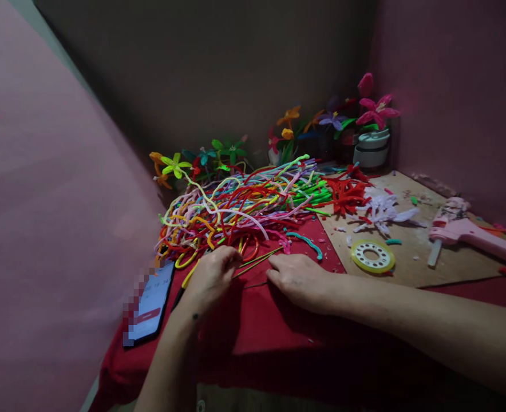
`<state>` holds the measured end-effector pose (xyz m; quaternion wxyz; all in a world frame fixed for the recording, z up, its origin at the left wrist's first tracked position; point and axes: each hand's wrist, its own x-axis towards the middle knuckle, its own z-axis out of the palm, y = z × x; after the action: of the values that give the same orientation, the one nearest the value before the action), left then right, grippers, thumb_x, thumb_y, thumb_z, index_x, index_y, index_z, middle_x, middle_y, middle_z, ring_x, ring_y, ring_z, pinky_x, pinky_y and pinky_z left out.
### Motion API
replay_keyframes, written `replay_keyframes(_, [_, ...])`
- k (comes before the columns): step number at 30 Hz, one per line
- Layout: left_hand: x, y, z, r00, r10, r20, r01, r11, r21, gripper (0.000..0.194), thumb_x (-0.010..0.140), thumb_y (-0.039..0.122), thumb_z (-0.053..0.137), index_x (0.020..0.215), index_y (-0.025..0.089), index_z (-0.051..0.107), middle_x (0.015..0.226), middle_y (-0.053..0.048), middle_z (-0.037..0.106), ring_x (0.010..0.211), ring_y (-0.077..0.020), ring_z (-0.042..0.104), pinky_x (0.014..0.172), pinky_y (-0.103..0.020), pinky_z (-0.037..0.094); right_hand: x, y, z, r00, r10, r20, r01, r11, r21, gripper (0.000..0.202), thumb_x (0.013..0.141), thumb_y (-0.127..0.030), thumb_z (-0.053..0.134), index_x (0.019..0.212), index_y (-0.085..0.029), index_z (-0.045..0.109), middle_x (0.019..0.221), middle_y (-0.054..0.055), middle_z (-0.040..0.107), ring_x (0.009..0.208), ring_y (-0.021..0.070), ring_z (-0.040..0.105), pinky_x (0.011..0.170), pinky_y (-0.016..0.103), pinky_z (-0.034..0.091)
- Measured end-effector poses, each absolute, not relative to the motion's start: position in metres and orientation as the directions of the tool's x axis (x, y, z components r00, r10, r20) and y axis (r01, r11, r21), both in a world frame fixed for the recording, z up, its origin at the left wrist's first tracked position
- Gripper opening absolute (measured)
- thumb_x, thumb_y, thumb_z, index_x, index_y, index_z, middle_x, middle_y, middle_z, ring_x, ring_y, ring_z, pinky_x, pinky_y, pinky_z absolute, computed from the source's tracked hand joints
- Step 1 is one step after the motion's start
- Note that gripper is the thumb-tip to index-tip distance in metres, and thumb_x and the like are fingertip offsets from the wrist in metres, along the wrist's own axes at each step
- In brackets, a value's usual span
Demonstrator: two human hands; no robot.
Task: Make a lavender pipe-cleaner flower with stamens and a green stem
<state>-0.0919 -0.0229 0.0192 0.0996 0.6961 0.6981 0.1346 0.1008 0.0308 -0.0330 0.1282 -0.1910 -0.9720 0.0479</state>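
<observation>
My left hand (218, 269) is closed, its fingers curled above the red cloth, and whatever they pinch is hidden. Beside it, my right hand (298, 281) is also closed, knuckles up, with a thin dark wire (255, 285) coming out at its fingertips. Between the hands lie thin yellowish stems (259, 260), slanting up toward the right. A loop of red and yellow pipe cleaner (249, 250) sits just beyond my left fingers. Yellow-and-black handled pliers or scissors (186, 280) are partly covered by my left wrist.
A large heap of coloured pipe cleaners (236, 200) fills the table's back. On the right, a board (407, 274) bears a tape roll (372, 256), white fuzzy pieces (384, 213) and a pink glue gun (471, 232). A phone (150, 309) lies left. Pipe-cleaner flowers (377, 111) stand behind.
</observation>
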Motion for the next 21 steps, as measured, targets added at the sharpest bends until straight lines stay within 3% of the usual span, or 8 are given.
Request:
replay_keyframes(2, [-0.082,-0.024,0.008,0.010,1.000,0.023,0.978,-0.014,0.210,0.016,0.081,0.023,0.045,0.085,0.017,0.059,0.089,-0.007,0.060,0.079,-0.0178,0.058,0.071,-0.028,0.043,0.103,0.033,-0.030,-0.838,0.458,0.297,0.404,0.886,-0.226,0.020,0.084,-0.013,0.041,0.078,-0.013,0.060,0.081,0.009,0.058,0.067,0.0156,0.051,0.054,0.027,0.032])
replay_keyframes(5, [-0.071,-0.027,-0.010,0.004,1.000,-0.008,0.991,-0.003,0.132,0.018,0.082,0.030,0.047,0.092,0.019,0.057,0.095,-0.007,0.055,0.081,-0.0181,0.058,0.071,-0.028,0.042,0.112,0.036,-0.022,-0.686,0.599,0.413,0.322,0.759,-0.567,0.017,0.082,-0.020,0.046,0.071,-0.014,0.057,0.073,0.004,0.056,0.065,0.0124,0.049,0.059,0.025,0.035])
replay_keyframes(7, [-0.069,-0.028,-0.017,0.005,1.000,-0.007,0.993,-0.004,0.118,0.018,0.084,0.031,0.045,0.092,0.020,0.056,0.095,-0.006,0.053,0.080,-0.0168,0.058,0.070,-0.026,0.042,0.118,0.040,-0.017,-0.578,0.736,0.351,0.157,0.522,-0.838,0.021,0.082,-0.026,0.048,0.064,-0.016,0.052,0.059,-0.001,0.049,0.055,0.0094,0.044,0.054,0.023,0.034])
replay_keyframes(9, [-0.069,-0.026,-0.022,-0.002,1.000,0.011,0.998,0.001,0.067,0.019,0.086,0.030,0.040,0.092,0.021,0.056,0.095,-0.005,0.053,0.078,-0.0160,0.057,0.067,-0.026,0.041,0.121,0.046,-0.014,-0.549,0.817,0.180,-0.057,0.178,-0.982,0.029,0.081,-0.033,0.049,0.058,-0.017,0.045,0.048,-0.005,0.041,0.043,0.0071,0.036,0.043,0.021,0.027])
replay_keyframes(12, [-0.072,-0.022,-0.023,-0.003,0.999,0.043,0.999,0.005,-0.052,0.022,0.088,0.028,0.035,0.090,0.021,0.056,0.091,-0.005,0.053,0.075,-0.0163,0.055,0.061,-0.026,0.038,0.122,0.056,-0.013,-0.591,0.806,-0.029,-0.335,-0.278,-0.900,0.032,0.075,-0.034,0.054,0.053,-0.018,0.038,0.042,-0.007,0.035,0.035,0.0047,0.027,0.036,0.020,0.015])
replay_keyframes(14, [-0.073,-0.020,-0.022,0.015,0.998,0.058,0.994,-0.008,-0.110,0.022,0.087,0.025,0.034,0.088,0.022,0.056,0.089,-0.005,0.053,0.075,-0.0168,0.054,0.060,-0.026,0.036,0.122,0.061,-0.013,-0.611,0.786,-0.098,-0.438,-0.438,-0.785,0.030,0.070,-0.029,0.058,0.052,-0.017,0.037,0.043,-0.007,0.035,0.035,0.0037,0.026,0.036,0.020,0.014])
replay_keyframes(17, [-0.073,-0.018,-0.017,0.040,0.998,0.058,0.990,-0.031,-0.139,0.022,0.085,0.019,0.035,0.085,0.022,0.057,0.087,-0.005,0.054,0.076,-0.0170,0.053,0.059,-0.026,0.034,0.125,0.065,-0.014,-0.609,0.780,-0.145,-0.482,-0.509,-0.713,0.023,0.068,-0.025,0.058,0.054,-0.016,0.041,0.045,-0.006,0.040,0.036,0.0038,0.031,0.037,0.020,0.016])
replay_keyframes(21, [-0.070,-0.015,-0.008,0.044,0.999,0.014,0.997,-0.043,-0.070,0.023,0.084,0.017,0.036,0.082,0.022,0.059,0.086,-0.004,0.056,0.074,-0.0149,0.054,0.060,-0.024,0.034,0.128,0.066,-0.019,-0.620,0.769,-0.156,-0.456,-0.516,-0.725,0.019,0.070,-0.027,0.057,0.060,-0.015,0.047,0.048,-0.004,0.046,0.037,0.0049,0.036,0.038,0.021,0.017])
